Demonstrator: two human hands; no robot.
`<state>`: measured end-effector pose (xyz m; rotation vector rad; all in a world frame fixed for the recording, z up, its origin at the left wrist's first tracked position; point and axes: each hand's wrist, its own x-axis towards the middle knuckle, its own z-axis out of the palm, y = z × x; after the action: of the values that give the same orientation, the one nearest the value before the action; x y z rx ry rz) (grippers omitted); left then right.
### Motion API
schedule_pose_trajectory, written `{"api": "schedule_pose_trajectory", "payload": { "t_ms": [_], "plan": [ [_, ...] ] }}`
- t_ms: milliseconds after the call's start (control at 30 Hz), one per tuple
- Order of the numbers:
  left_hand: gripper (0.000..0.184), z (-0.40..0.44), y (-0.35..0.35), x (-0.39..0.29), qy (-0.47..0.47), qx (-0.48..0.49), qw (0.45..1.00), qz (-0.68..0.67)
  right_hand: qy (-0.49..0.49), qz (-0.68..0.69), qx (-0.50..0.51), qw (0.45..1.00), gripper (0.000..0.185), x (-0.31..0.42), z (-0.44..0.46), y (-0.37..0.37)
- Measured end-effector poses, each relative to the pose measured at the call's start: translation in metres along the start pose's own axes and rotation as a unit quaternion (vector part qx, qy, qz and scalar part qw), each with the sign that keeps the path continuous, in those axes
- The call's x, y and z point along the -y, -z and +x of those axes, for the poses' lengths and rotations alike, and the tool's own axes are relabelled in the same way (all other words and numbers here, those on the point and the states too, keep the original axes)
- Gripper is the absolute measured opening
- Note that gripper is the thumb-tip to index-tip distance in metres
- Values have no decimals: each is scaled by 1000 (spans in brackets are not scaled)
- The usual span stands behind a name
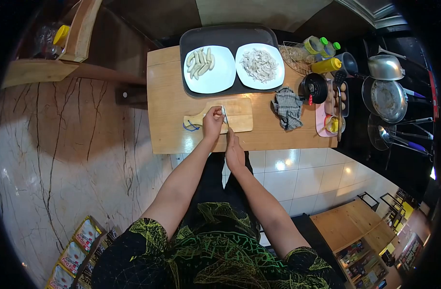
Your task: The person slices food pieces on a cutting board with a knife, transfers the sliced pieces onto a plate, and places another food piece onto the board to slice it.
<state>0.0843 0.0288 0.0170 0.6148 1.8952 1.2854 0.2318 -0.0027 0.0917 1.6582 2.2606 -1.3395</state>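
Observation:
On the wooden cutting board (241, 107) my left hand (212, 124) is closed in a pinch, its fingertips close against the blade of a knife (225, 117). What those fingers hold is too small and covered to make out. My right hand (234, 150) grips the knife's handle at the near edge of the board, the blade pointing away from me. Beyond the board, a white plate (221, 79) carries several pale, finger-shaped food pieces (200, 62). Another white plate (253, 84) holds a heap of thin pale slices (260, 65). Both plates stand on a dark tray (227, 36).
A checkered cloth (288, 108) lies right of the board. Farther right are a black pot (314, 87), a yellow bottle (326, 65), a pink tray (321, 118) and eggs (343, 96). Pans (389, 98) hang or stand beyond the table's (167, 106) right edge.

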Motion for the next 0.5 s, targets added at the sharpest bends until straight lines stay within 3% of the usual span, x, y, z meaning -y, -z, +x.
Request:
{"api": "schedule_pose_trajectory", "payload": {
  "t_ms": [133,200,400,500],
  "plan": [
    [38,-1,1,0,-8,4,1000,24,8,8,-18,1000,63,3,21,-5],
    [37,1,0,5,-6,4,1000,6,-36,-6,31,999,61,20,32,10],
    [37,0,2,1,10,15,1000,-17,-50,16,89,995,57,29,39,32],
    [37,0,0,3,11,14,1000,-10,15,17,19,1000,57,1,18,9]
  ]
}}
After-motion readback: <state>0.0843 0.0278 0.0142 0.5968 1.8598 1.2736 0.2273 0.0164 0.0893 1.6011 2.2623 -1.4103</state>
